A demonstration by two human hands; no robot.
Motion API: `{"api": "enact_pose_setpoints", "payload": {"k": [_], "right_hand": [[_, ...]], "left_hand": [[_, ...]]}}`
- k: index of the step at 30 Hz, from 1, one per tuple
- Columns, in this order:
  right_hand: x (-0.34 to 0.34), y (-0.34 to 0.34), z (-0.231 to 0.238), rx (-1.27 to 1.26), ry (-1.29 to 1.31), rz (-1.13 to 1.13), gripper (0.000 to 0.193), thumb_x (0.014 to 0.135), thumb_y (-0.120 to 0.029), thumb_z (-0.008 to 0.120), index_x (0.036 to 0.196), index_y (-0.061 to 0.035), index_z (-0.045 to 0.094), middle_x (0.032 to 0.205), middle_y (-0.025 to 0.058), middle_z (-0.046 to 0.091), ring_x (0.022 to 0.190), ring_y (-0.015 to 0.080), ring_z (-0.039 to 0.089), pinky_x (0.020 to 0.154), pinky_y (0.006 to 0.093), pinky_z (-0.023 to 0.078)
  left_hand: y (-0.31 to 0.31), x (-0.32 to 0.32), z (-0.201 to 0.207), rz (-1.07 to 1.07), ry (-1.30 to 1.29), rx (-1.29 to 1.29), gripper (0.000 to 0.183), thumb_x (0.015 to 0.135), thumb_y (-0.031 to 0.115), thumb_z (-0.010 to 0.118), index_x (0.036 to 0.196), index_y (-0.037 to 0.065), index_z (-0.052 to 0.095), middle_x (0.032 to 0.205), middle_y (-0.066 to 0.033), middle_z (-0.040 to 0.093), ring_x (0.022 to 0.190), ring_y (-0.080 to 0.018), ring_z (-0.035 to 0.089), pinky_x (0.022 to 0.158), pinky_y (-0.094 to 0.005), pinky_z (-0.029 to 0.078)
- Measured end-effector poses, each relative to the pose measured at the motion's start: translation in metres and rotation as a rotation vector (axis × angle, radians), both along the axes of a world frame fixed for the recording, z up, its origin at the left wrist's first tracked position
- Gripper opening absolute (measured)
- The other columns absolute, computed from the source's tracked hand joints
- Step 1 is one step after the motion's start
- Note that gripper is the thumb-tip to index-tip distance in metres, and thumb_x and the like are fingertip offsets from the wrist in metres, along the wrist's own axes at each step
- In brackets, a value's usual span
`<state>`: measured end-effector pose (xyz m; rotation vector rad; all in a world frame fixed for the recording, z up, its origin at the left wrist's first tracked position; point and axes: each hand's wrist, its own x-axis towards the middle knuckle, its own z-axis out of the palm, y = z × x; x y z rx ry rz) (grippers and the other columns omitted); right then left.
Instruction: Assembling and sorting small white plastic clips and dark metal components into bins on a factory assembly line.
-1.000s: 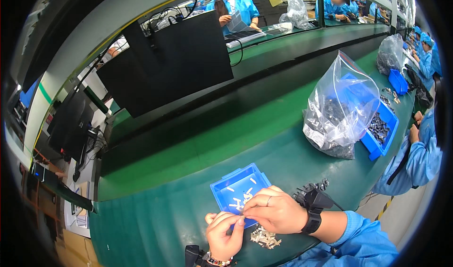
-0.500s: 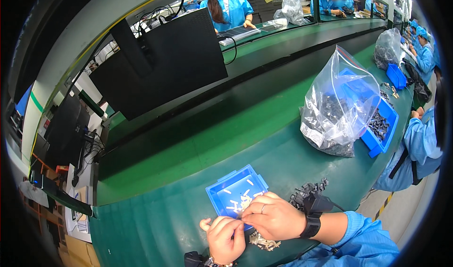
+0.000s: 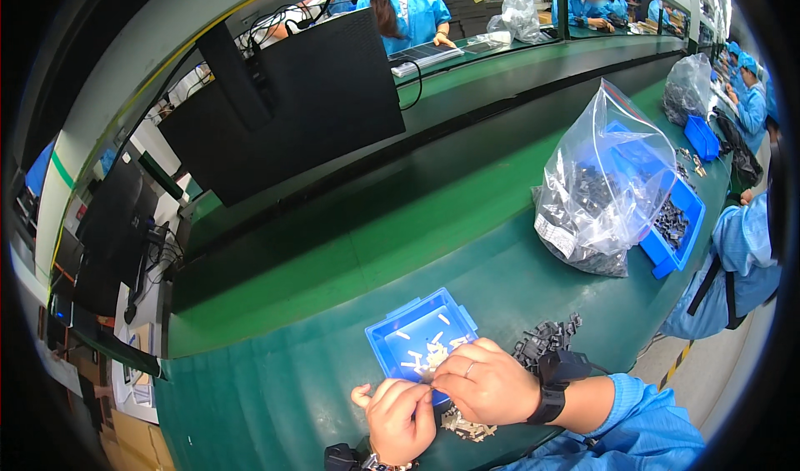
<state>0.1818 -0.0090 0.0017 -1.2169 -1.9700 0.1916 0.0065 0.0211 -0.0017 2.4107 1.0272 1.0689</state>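
Observation:
Both hands meet at the near edge of a blue plastic tray (image 3: 398,340) that holds several small cream-white strips (image 3: 435,354). My left hand (image 3: 398,417) pinches with thumb and forefinger, and what sits between them is too small to make out. My right hand (image 3: 486,381) is closed in a pinch against the left fingertips, and its fingers hide whatever they hold. Below the right hand lies a pile of small beige and metallic pieces (image 3: 467,425). A heap of small black plastic parts (image 3: 546,342) rests just beyond the right wrist.
A clear zip bag (image 3: 583,213) of dark parts stands at the right, beside a longer blue bin (image 3: 687,221) of black parts. Behind the green bench runs a conveyor belt (image 3: 333,263), with a black monitor (image 3: 292,104) above it. A co-worker's blue sleeve (image 3: 742,246) is at the right.
The view has shifted very slightly. Both hands stay pinched together at the tray's edge, with hardly any visible movement.

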Motion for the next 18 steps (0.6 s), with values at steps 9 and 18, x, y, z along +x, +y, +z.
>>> {"api": "enact_pose_setpoints", "payload": {"k": [9, 18], "right_hand": [[0.004, 0.003, 0.004, 0.118, 0.043, -0.186, 0.016, 0.068, -0.001, 0.072, 0.082, -0.0082, 0.069, 0.083, 0.0015, 0.066, 0.074, 0.0208, 0.061, 0.065, 0.0341, 0.043], [0.004, 0.004, 0.001, -0.015, 0.167, 0.014, 0.021, 0.073, -0.003, 0.073, 0.094, -0.0062, 0.071, 0.098, 0.0029, 0.069, 0.085, 0.0214, 0.064, 0.073, 0.0336, 0.046]], "left_hand": [[0.007, -0.005, -0.009, 0.088, -0.048, -0.123, 0.004, 0.080, 0.008, 0.068, 0.077, 0.011, 0.067, 0.075, 0.0012, 0.065, 0.074, -0.0173, 0.061, 0.092, -0.0412, 0.024], [0.008, -0.008, -0.012, 0.051, 0.001, -0.116, 0.007, 0.080, 0.010, 0.070, 0.082, 0.016, 0.068, 0.081, 0.0049, 0.065, 0.086, -0.0168, 0.060, 0.095, -0.0488, 0.019]]}}
